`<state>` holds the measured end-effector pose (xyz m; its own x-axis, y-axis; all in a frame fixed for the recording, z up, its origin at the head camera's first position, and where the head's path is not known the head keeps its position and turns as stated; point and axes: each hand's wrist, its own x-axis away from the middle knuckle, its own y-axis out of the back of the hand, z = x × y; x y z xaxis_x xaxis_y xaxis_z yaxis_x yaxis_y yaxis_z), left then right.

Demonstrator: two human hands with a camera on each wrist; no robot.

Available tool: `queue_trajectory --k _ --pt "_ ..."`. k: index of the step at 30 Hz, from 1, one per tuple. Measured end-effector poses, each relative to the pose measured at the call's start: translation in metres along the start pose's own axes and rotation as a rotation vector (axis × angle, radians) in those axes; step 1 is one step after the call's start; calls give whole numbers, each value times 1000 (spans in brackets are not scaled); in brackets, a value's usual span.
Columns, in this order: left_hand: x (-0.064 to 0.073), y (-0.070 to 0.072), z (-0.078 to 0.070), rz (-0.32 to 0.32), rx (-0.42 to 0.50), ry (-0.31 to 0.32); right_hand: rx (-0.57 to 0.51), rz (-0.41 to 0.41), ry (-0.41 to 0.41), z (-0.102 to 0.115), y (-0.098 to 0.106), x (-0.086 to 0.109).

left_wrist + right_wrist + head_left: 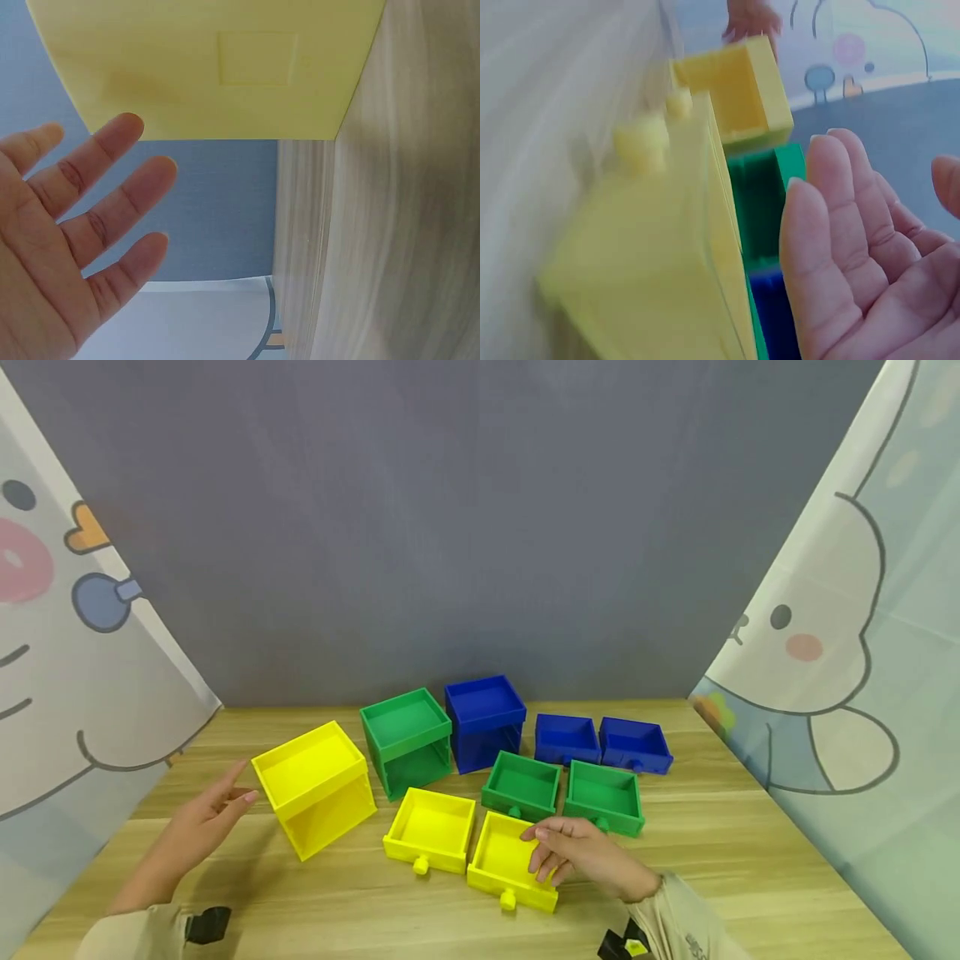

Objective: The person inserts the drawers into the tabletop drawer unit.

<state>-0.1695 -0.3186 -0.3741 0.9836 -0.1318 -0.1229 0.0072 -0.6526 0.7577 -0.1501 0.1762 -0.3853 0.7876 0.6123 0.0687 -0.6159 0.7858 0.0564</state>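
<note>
My left hand (198, 827) is beside the left face of a yellow cabinet shell (309, 768), fingers extended and holding nothing. The left wrist view has the fingertips apart from the shell's plain yellow wall (225, 82). The shell has a shallow tray top and an open front. Over the right edge of a yellow drawer (498, 852) hovers my right hand (588, 860), its fingers loosely bent around nothing. A second yellow drawer (431, 827) lies just left of that one. Both have round knobs facing me. In the right wrist view, the near yellow drawer (652, 255) is blurred.
A green shell (405, 722) and a blue shell (487, 702) stand behind, both open-fronted. Two green drawers, left (522, 781) and right (603, 793), sit behind the yellow ones. Farther back are two blue drawers, left (567, 735) and right (636, 742). A grey wall (480, 543) closes the back.
</note>
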Motion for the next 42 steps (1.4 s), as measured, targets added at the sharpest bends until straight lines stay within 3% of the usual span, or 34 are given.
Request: queue_trajectory --k 4,7,13,18,22,27,34,42 --pt "-3 -4 -1 -18 1 -18 -99 83 -36 -4 -15 -9" --pt "-5 -6 -3 -33 -5 -16 -102 134 -78 -8 -23 -14" --pt "-7 -9 -7 -50 -55 38 -100 191 -127 -10 -35 -21" --pt "-8 -10 -8 -57 -107 69 -231 232 -177 -12 -52 -29" --pt "-8 -12 -9 -70 -127 82 -330 205 -195 -16 -72 -37" --pt "-10 -15 -10 -78 -130 106 -361 147 -220 -20 -91 -47" --pt "-12 -15 -11 -56 -124 142 -435 132 -278 -26 -106 -60" --pt "-11 -14 -11 -36 -98 163 -528 -7 -331 -38 -123 -77"
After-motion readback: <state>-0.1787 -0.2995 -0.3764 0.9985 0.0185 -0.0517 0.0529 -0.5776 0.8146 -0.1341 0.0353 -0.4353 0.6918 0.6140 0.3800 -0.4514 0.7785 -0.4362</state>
